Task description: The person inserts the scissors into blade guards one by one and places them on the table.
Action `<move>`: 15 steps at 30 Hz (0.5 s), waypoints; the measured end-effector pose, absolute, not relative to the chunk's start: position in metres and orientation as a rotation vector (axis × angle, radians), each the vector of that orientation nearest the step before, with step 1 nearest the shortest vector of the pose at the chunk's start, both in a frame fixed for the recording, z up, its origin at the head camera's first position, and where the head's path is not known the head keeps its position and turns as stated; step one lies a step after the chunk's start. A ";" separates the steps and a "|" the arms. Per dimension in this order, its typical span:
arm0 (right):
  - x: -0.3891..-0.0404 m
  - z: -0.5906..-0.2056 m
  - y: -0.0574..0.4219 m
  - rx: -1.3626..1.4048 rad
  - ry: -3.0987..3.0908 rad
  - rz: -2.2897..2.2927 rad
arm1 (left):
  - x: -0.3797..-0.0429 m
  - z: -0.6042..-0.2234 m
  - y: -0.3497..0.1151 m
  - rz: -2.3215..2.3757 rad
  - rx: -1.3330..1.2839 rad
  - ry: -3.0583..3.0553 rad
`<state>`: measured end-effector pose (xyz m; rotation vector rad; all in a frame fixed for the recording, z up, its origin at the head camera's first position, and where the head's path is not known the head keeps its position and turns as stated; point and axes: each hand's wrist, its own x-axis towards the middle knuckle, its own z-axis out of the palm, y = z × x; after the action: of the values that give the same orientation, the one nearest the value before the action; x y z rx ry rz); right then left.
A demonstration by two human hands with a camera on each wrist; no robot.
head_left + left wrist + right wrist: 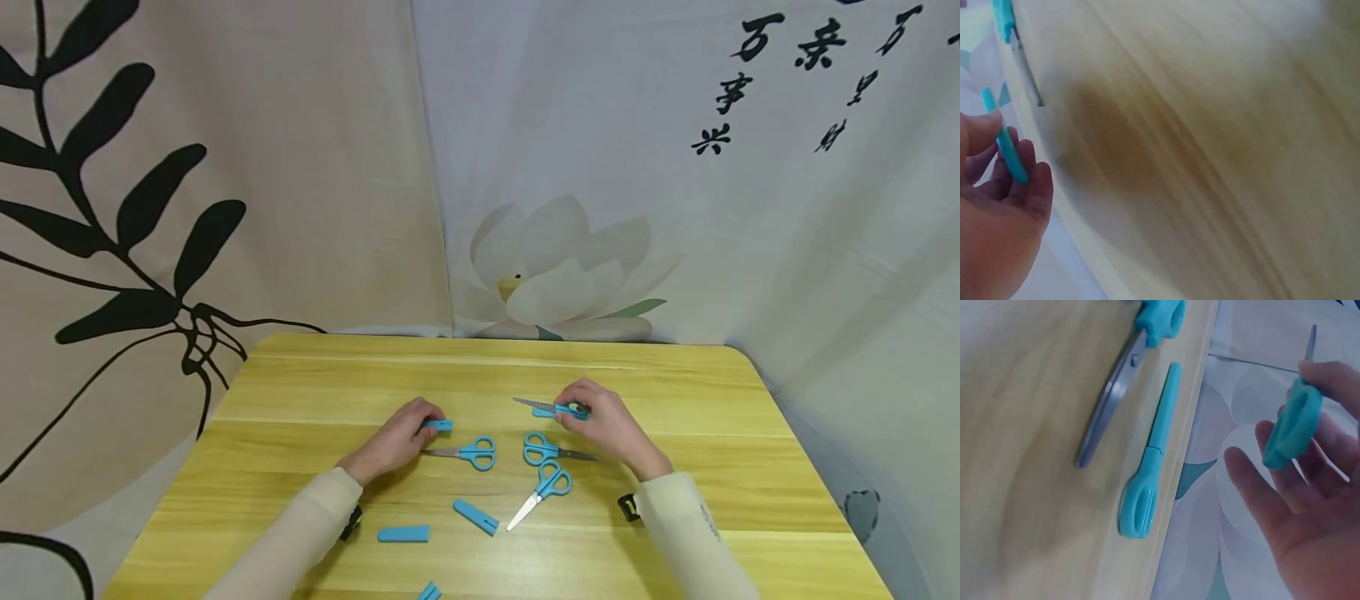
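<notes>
My left hand (401, 437) pinches a blue scissors cover (1011, 153) between thumb and fingers, over the table's left half. Just below that hand lies a pair of bare-bladed scissors (477, 452), handles to the right. In my right hand (600, 417) is another pair of blue-handled scissors (1297, 422), held by the handle, with the bare blade pointing left in the head view. Under it on the table lies a covered pair of scissors (1159, 428). Nearer me are two more uncovered pairs, one with its blade to the right (577, 455) and one pointing down-left (552, 480).
Loose blue covers lie toward the front: one flat (403, 534), one slanted (476, 517), and one cut off by the bottom edge (430, 592). The wooden table (675, 375) ends at a printed curtain (337, 167) behind.
</notes>
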<state>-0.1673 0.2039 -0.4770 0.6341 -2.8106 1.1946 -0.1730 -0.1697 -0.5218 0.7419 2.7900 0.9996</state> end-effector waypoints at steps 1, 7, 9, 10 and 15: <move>-0.166 -0.478 0.204 0.639 -2.795 1.195 | -0.173 -0.520 -0.170 1.008 0.753 2.795; -0.158 -0.479 0.203 0.651 -2.734 1.169 | -0.171 -0.512 -0.168 1.046 0.772 2.815; -0.156 -0.478 0.203 0.633 -2.736 1.165 | -0.169 -0.508 -0.167 1.062 0.767 2.828; -0.154 -0.478 0.202 0.625 -2.739 1.162 | -0.168 -0.506 -0.166 1.071 0.755 2.831; -0.149 -0.475 0.201 0.630 -2.731 1.141 | -0.164 -0.498 -0.163 1.105 0.751 2.872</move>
<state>-0.1488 0.2008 -0.4750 0.6296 -2.7312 1.1412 -0.1637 -0.1630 -0.4978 0.7515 2.8719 1.1050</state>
